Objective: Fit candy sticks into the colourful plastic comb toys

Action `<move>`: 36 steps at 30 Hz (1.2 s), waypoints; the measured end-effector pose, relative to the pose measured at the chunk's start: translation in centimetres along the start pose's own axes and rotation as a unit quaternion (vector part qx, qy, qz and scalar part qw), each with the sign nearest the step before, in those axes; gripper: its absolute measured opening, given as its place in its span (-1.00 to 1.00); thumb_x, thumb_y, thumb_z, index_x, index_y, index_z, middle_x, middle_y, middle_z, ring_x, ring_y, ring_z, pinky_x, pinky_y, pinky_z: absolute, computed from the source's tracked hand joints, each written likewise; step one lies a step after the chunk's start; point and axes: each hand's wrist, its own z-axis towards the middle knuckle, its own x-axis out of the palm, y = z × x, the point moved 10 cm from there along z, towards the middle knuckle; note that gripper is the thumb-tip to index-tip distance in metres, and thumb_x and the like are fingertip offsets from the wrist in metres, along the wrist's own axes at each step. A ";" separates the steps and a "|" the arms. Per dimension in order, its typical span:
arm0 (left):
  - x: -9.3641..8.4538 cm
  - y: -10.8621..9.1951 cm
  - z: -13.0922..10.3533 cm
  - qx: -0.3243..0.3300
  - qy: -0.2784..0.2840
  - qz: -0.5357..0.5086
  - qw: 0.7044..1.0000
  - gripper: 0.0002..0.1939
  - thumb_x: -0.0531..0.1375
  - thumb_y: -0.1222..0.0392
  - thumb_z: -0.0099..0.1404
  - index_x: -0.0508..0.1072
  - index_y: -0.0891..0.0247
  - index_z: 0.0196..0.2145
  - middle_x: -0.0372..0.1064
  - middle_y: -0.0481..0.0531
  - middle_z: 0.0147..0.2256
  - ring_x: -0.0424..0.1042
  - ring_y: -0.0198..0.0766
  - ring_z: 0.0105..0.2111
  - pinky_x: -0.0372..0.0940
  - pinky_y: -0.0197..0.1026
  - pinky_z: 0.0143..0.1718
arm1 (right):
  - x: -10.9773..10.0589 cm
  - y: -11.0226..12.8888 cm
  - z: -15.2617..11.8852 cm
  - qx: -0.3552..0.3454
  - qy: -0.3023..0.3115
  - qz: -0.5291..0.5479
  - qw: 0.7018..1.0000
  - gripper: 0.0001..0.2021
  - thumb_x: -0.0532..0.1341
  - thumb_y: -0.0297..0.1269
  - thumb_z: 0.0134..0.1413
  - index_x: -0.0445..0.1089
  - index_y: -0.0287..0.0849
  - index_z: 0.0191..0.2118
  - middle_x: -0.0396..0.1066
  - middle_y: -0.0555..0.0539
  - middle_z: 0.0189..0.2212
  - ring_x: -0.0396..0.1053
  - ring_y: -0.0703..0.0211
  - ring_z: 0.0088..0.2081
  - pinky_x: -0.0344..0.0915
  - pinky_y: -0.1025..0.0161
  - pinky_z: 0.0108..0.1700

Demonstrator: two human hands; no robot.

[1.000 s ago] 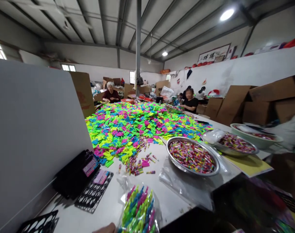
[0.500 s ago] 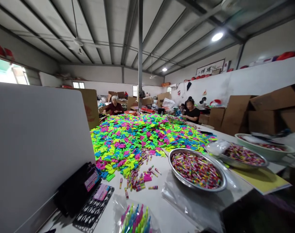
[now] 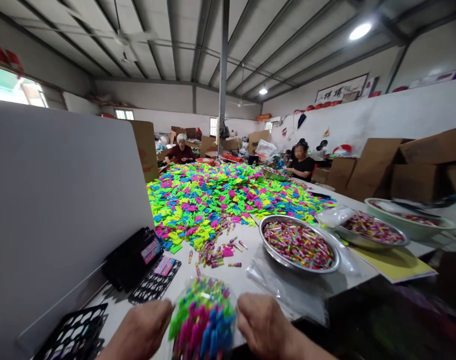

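A clear plastic bag full of green, pink, blue and yellow plastic pieces is held up at the bottom middle, slightly blurred. My left hand is closed on the bag's left side, fingers curled in. On the opposite side my right hand is closed on the bag too. Just beyond the bag, small printed tubes lie scattered on the white table. Behind them spreads a large heap of bright plastic pieces.
Metal bowls of small tubes stand at right, beside flat plastic bags. Left are black perforated trays, a black stack with pink cards and a white partition. Two people sit beyond the heap; cardboard boxes stand right.
Both hands have come into view, gripping the filled bag, which now stands higher and fuller in view. The camera has tilted down a little, and another black tray shows at lower left.
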 end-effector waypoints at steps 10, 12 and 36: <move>-7.3 4.7 9.3 -0.159 0.026 -0.057 0.985 -0.60 -0.05 0.07 0.40 0.25 0.22 -0.57 0.19 -0.09 -0.65 0.14 -0.37 -0.63 -0.01 -0.29 -0.54 | -11.0 -0.8 9.5 0.074 -0.138 0.061 0.986 -0.70 -0.01 -0.23 0.26 0.06 -0.09 -0.53 0.05 0.11 -0.65 0.08 0.28 -0.59 -0.02 0.30 -0.47; -9.2 4.9 9.4 -0.160 -0.004 -0.042 0.986 -0.60 -0.03 0.07 0.40 0.25 0.23 -0.58 0.15 -0.11 -0.66 0.08 -0.38 -0.64 -0.02 -0.28 -0.54 | -12.0 -0.4 10.6 0.069 -0.145 0.086 0.983 -0.68 -0.01 -0.19 0.28 0.06 -0.09 -0.53 0.07 0.10 -0.65 0.10 0.27 -0.59 0.00 0.30 -0.48; -25.0 3.4 -7.1 -0.435 -0.015 -0.262 0.861 -0.83 0.33 0.20 0.18 0.42 0.31 -0.38 0.30 -0.09 -0.43 0.31 -0.37 -0.42 0.24 -0.32 -0.39 | -2.1 32.6 18.4 -0.311 0.048 0.427 0.848 -0.67 0.00 -0.29 0.34 0.33 -0.28 -0.42 0.18 0.15 -0.51 0.28 0.42 -0.39 0.12 0.35 -0.34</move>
